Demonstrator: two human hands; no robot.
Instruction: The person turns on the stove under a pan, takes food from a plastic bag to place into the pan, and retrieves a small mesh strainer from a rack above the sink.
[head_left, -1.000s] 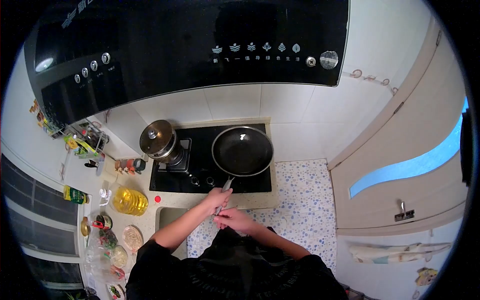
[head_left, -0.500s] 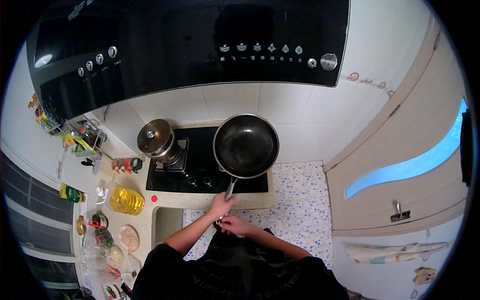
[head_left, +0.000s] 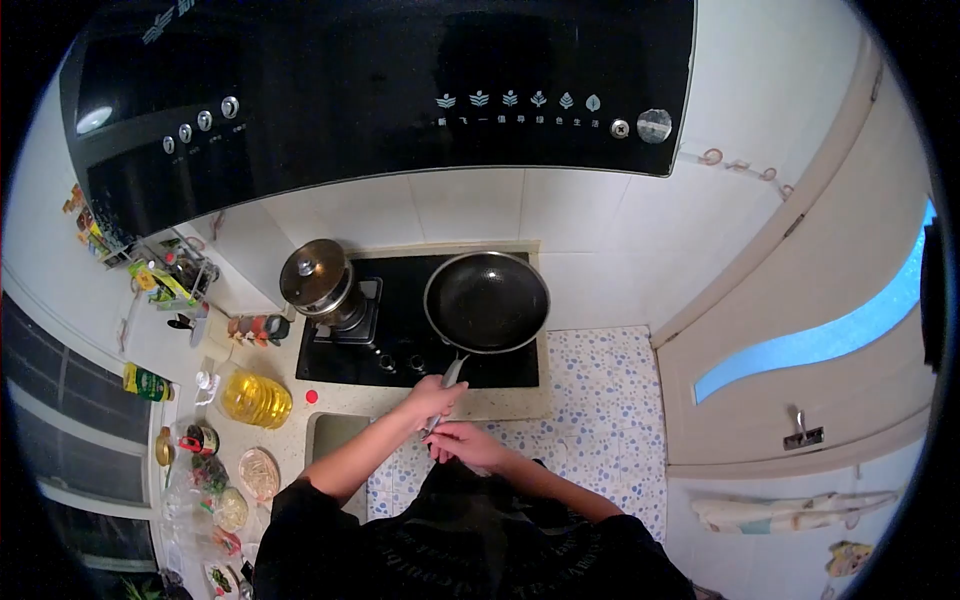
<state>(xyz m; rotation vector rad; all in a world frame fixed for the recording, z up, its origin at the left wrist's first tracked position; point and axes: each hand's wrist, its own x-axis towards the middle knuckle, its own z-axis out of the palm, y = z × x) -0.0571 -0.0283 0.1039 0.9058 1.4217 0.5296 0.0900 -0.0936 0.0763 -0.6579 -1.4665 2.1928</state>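
Note:
A dark frying pan (head_left: pixel 487 302) with a silver rim is over the right side of the black gas stove (head_left: pixel 400 290), its handle pointing back toward my body. My left hand (head_left: pixel 433 397) is wrapped round the middle of the handle. Close to the handle's end, my right hand (head_left: pixel 465 443) has its fingers pressed together around the tip. Nothing can be seen inside the pan but its dark, shiny surface. On the left burner stands a steel pot (head_left: pixel 317 279) with a glass lid.
Left of the stove are an oil bottle (head_left: pixel 256 399), seasoning jars (head_left: pixel 258 329) and a plate of pale food (head_left: pixel 260 474). A sink (head_left: pixel 335 440) lies below the stove's left part. The black range hood (head_left: pixel 380 90) hangs above; a door (head_left: pixel 800 350) is at the right.
The pan first tilted up and shifted toward the wall, then came back down near its earlier position. Both hands moved with its handle and kept hold of it.

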